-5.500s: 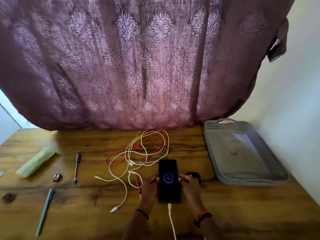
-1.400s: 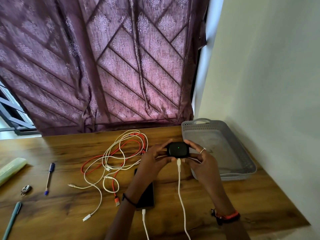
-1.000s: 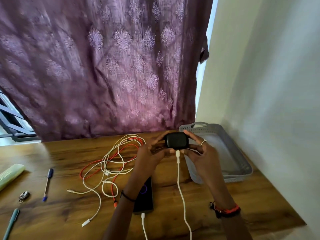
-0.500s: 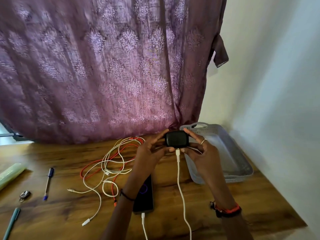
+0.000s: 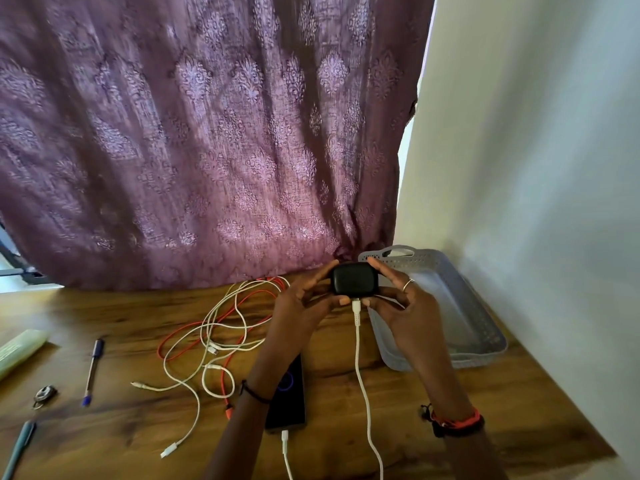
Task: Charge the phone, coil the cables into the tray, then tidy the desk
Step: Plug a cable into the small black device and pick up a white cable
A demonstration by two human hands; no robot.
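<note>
A: What fills the background?

B: A patterned purple curtain hangs behind the far edge of the wooden desk; a pale wall closes the right side.

A: And the largest item on the desk?

B: The grey perforated tray, at the far right, close to the wall. Nothing lies in the part of it that shows.

A: Where are the cables?

B: The loose cables, white and red-orange tangled together, lie uncoiled on the desk left of centre, well apart from the tray.

A: The hands?

B: Both are raised above the desk. The left hand and the right hand each pinch a small black case between thumb and fingertips, one at either end, just in front of the tray's far-left corner.

A: The phone?

B: The phone lies flat on the desk, partly hidden under the left forearm, with a ring glowing on its screen. A white charging lead is plugged into its near end.

A: Is the case wired too?

B: Yes. A second white lead hangs from its underside toward the near edge.

A: The smaller items?

B: At far left there are a pale green case, a teal pen, a blue pen and a small metal item, too small to identify.
</note>
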